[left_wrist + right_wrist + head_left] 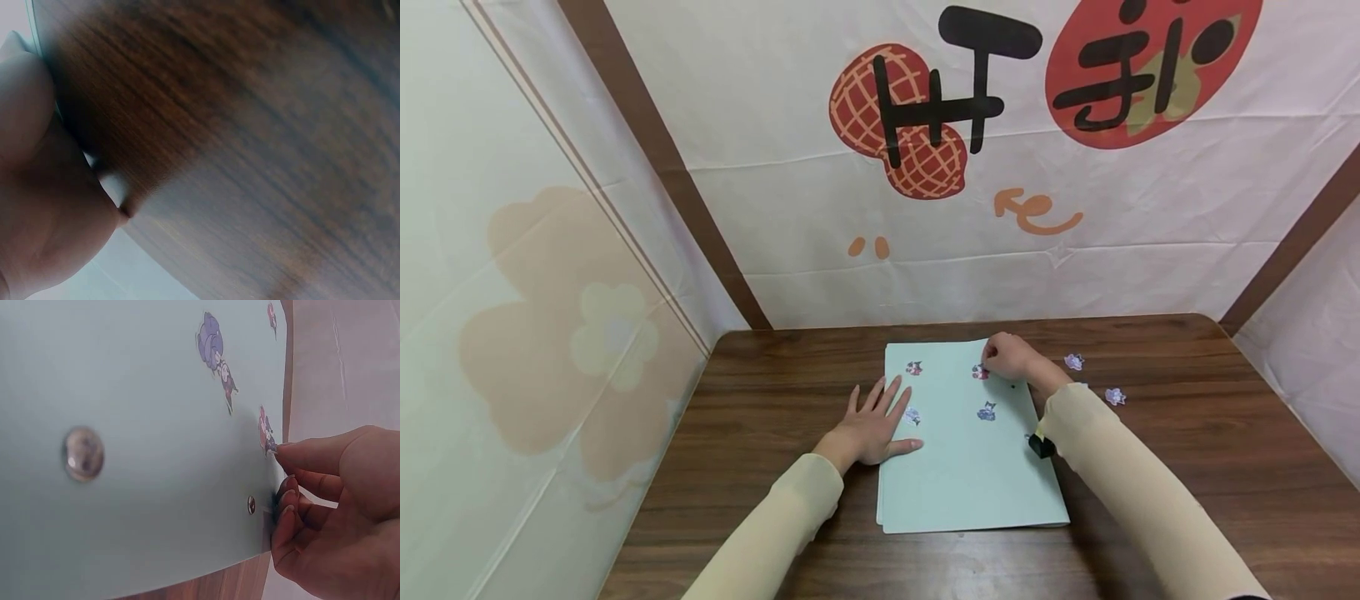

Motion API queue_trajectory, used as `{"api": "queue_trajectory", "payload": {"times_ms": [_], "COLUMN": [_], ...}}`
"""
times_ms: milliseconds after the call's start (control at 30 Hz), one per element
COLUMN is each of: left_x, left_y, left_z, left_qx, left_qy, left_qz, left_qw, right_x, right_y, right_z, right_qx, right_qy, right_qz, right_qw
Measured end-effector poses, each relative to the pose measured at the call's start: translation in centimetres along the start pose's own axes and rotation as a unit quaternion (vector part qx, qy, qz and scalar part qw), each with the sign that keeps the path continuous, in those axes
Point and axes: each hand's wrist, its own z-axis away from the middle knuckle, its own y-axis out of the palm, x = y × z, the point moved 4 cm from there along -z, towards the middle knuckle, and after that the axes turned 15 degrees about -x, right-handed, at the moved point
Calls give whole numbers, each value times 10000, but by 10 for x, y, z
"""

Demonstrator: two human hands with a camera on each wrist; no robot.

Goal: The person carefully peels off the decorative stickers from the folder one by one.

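A pale blue-green folder [970, 492] lies on the wooden table with several small cartoon stickers on its cover. My left hand [871, 432] is spread flat over the folder's left edge, its fingers beside a pale sticker [912, 416]. At the upper right of the cover, my right hand [1009, 357] pinches the edge of a pink and dark sticker [263, 428] between thumb and finger, the other fingers curled. A pink sticker [913, 367] sits at the upper left, and a purple-blue one [987, 411] lies below the right hand.
To the right of the folder, loose stickers lie on the table, one farther back [1074, 362] and another nearer [1116, 397]. Metal snap buttons [84, 454] stand out along the folder's right side. A printed cloth wall [775, 208] rises behind the table.
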Motion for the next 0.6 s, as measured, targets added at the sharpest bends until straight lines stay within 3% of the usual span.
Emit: {"api": "queue_trajectory", "payload": {"times_ms": [333, 600], "left_x": [3, 5], "left_y": [8, 10], "left_z": [-2, -4], "left_qx": [-95, -123], "left_qy": [20, 77], "left_qz": [228, 122], "left_qw": [9997, 9998], "right_x": [-4, -3], "right_y": [2, 0], "right_z": [-2, -1], "right_qx": [-10, 11], "right_qy": [-151, -203], "right_qz": [-20, -74], "right_qw": [9999, 9998]}}
